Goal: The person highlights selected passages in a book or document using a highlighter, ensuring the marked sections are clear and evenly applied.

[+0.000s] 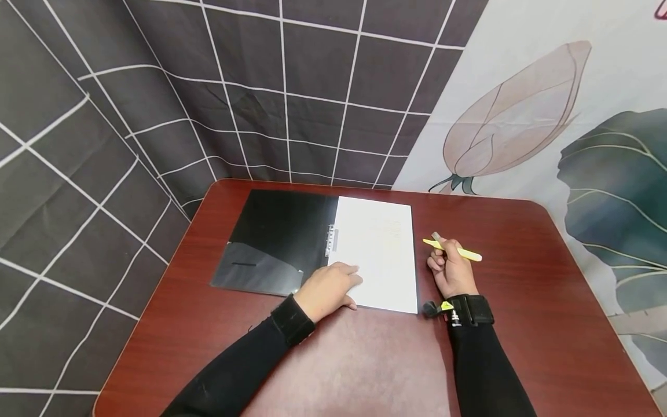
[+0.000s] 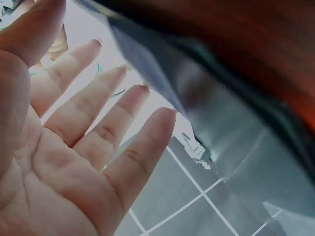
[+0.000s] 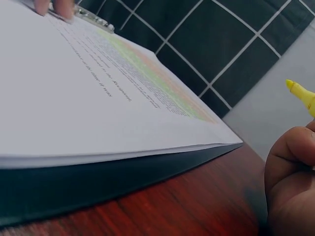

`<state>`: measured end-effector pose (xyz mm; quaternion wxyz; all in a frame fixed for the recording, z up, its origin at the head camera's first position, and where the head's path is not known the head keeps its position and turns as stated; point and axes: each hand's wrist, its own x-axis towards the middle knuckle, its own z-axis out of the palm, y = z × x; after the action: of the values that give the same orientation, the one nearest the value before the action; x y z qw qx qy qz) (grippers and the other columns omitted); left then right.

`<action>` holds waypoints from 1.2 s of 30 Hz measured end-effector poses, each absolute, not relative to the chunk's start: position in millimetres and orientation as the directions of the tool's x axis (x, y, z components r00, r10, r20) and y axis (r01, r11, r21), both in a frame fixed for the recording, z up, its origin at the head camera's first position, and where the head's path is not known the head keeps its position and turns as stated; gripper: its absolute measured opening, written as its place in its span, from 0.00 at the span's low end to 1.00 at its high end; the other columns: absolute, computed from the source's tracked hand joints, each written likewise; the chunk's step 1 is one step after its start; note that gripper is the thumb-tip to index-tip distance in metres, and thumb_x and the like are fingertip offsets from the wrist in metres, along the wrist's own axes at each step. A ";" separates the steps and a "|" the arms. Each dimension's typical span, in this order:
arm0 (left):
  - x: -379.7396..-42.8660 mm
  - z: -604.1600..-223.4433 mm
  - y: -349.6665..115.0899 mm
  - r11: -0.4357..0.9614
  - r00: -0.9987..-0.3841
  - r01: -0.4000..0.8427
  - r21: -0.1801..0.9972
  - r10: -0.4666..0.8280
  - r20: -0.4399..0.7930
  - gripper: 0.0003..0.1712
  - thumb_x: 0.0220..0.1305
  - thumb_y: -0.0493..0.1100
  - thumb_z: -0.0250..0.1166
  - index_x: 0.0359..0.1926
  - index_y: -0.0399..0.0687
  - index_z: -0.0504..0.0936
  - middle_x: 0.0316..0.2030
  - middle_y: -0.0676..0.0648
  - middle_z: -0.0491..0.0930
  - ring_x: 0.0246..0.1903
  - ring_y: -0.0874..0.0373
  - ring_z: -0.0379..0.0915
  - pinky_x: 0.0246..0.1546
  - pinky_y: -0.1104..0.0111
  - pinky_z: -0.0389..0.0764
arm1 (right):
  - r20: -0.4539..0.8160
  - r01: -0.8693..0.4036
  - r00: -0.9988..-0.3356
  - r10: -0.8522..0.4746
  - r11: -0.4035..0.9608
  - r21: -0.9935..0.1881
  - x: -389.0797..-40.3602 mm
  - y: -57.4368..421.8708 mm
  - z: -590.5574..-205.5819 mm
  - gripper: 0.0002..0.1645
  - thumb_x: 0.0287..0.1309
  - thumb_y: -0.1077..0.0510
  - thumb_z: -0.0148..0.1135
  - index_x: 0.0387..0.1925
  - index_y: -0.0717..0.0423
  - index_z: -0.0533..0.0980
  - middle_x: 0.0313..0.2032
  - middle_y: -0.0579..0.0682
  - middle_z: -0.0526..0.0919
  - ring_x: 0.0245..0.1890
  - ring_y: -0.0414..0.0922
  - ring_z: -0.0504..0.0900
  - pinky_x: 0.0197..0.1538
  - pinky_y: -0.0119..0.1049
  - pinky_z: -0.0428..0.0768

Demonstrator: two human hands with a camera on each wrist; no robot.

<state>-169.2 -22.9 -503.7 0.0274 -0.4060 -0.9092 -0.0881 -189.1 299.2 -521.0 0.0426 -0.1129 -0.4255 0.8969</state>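
An open black ring binder [image 1: 283, 223] lies on the table, with a stack of white printed sheets [image 1: 377, 252] on its right side. My left hand [image 1: 325, 289] rests at the lower left of the sheets, its fingers extended over the page. In the left wrist view the fingers [image 2: 135, 164] look straight and spread, holding nothing. To the right of the binder, my right hand [image 1: 453, 269] grips a yellow highlighter [image 1: 471, 255]. Its bare yellow tip [image 3: 289, 84] shows in the right wrist view. A small grey piece [image 1: 435, 236] sticks up beside the highlighter at the fingers.
Metal rings [image 1: 329, 240] run along the binder's spine, and a clear pocket [image 1: 260, 269] covers its lower left. Green and orange highlighted bands [image 3: 162, 81] cross the printed text. The reddish-brown table [image 1: 521, 249] backs onto a dark gridded cloth [image 1: 312, 87].
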 end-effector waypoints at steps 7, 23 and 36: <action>-183.7 -518.9 -25.7 0.662 -0.690 0.714 0.226 0.721 0.068 0.39 0.63 0.62 0.85 0.71 0.55 0.89 0.74 0.46 0.86 0.73 0.49 0.84 0.68 0.53 0.90 | -0.180 0.029 -0.968 0.177 -0.628 -0.777 -189.6 298.6 -520.8 0.29 0.92 0.62 0.45 0.24 0.46 0.65 0.30 0.43 0.74 0.21 0.36 0.61 0.33 0.31 0.49; -184.4 -492.8 -10.9 0.683 -0.692 0.721 0.119 0.720 0.057 0.31 0.59 0.52 0.89 0.61 0.50 0.91 0.39 0.48 0.95 0.34 0.55 0.86 0.43 0.63 0.92 | -0.181 0.030 -0.967 0.178 -0.630 -0.776 -191.0 300.3 -521.5 0.29 0.91 0.63 0.44 0.24 0.46 0.65 0.28 0.43 0.72 0.21 0.36 0.60 0.32 0.31 0.49; -185.8 -486.2 -4.6 0.704 -0.713 0.697 0.135 0.701 0.024 0.30 0.61 0.52 0.88 0.63 0.51 0.92 0.53 0.47 0.97 0.46 0.53 0.93 0.51 0.62 0.94 | -0.154 0.013 -0.972 0.176 -0.618 -0.786 -192.5 301.0 -524.6 0.30 0.91 0.63 0.44 0.23 0.46 0.65 0.26 0.43 0.73 0.21 0.37 0.59 0.32 0.31 0.48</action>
<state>-185.8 -4.6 -486.2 -0.0144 -0.3786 -0.9230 -0.0670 -192.5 301.0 -524.6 0.0455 -0.1087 -0.4349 0.8927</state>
